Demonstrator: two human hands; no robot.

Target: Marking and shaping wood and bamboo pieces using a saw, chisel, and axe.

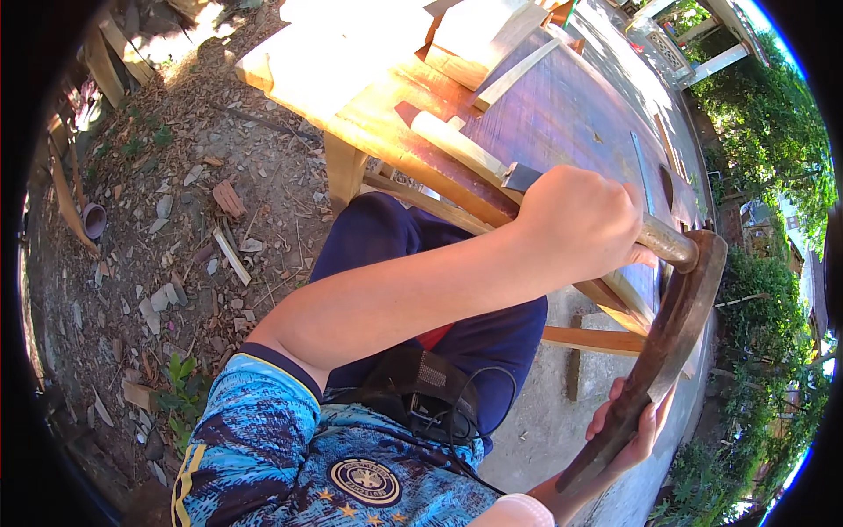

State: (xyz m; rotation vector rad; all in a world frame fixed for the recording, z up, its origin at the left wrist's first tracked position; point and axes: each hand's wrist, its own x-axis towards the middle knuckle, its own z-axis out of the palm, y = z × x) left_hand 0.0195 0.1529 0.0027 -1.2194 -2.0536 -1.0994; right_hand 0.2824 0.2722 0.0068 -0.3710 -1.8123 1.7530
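My left hand is wrapped round the handle of a chisel. The short, dark metal blade points left, at the end of a pale wooden strip lying along the near edge of the table. Lower right, my right hand grips a curved, dark wooden club near its lower end. Its upper end meets the butt of the chisel handle. My left fist hides the middle of the chisel, and the club covers part of my right hand.
On the brown wooden table lie a large pale wood block, a narrow batten and a thin metal ruler. Table legs stand close to my knees. Stones and wood scraps litter the ground at left; bushes grow at right.
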